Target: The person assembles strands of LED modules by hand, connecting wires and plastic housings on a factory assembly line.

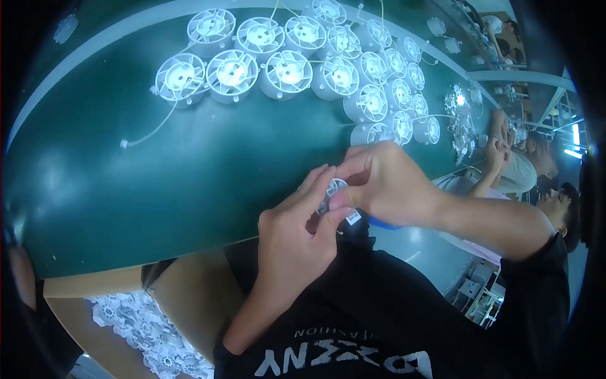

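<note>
Just off the near edge of the green table, both my hands hold one small white round fan part (338,187) with a spoked face. My left hand (293,237) grips it from the left, thumb and fingers around its side. My right hand (391,189) pinches it from the right, with the thumb pressed on its face. Fingers cover most of the part. A small white rectangular piece (353,217) shows just below it. Beyond my hands stand several white cylindrical fan housings (232,72) with spoked faces, some trailing thin white cables.
The green table (158,208) stretches left and away. A cardboard box (95,287) at the lower left holds a heap of white plastic parts (148,331). Small shiny parts (461,120) are piled at the right, near co-workers (517,170) seated along the table.
</note>
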A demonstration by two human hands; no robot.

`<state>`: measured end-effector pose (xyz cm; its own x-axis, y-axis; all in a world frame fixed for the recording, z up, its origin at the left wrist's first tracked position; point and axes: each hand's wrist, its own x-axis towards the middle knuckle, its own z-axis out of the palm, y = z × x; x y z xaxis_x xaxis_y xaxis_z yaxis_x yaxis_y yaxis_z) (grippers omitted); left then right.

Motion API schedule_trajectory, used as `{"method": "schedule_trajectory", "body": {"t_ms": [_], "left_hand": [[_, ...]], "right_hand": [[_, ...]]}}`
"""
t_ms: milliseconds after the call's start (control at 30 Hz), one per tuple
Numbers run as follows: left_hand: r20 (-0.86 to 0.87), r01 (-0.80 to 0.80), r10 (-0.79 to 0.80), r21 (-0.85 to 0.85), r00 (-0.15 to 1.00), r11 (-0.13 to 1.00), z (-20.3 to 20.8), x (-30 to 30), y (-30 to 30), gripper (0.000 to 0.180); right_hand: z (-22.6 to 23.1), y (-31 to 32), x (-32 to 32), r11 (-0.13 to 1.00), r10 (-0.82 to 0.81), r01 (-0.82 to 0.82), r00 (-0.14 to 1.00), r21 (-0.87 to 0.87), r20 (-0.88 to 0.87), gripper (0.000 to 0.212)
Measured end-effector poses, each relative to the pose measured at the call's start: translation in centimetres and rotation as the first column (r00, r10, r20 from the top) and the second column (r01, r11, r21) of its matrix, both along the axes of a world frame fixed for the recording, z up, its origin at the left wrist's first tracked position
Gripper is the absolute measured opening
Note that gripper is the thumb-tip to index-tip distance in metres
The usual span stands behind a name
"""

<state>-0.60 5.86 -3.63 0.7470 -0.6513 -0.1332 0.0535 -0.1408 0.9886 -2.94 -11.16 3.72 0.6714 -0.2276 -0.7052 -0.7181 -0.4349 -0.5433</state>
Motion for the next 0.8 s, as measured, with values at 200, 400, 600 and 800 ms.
{"method": "schedule_trajectory", "body": {"t_ms": [200,400,600,800], "left_hand": [[-0.127,0.063,-0.065,-0.020,0.990,0.998,0.5,-0.4,0.9,0.037],[-0.016,-0.012,0.010,-0.114,1.000,0.993,-1.2,-2.0,0.3,0.044],[-0.021,-0.020,0.018,-0.116,1.000,0.993,-2.0,-1.3,-0.9,0.049],[-0.076,0.037,-0.039,-0.024,0.996,0.999,0.4,-0.4,-0.3,0.044]], "right_hand": [[0.0,0.1,-0.7,1.000,0.030,-0.029,0.998,0.007,-0.049,0.014],[-1.1,-1.6,-2.0,0.972,0.219,-0.211,0.973,-0.102,0.071,0.019],[0.4,-1.3,0.2,0.927,0.332,-0.341,0.940,-0.155,-0.079,0.022],[0.1,-0.9,-0.4,0.961,0.225,-0.232,0.972,-0.151,-0.061,0.015]]}}
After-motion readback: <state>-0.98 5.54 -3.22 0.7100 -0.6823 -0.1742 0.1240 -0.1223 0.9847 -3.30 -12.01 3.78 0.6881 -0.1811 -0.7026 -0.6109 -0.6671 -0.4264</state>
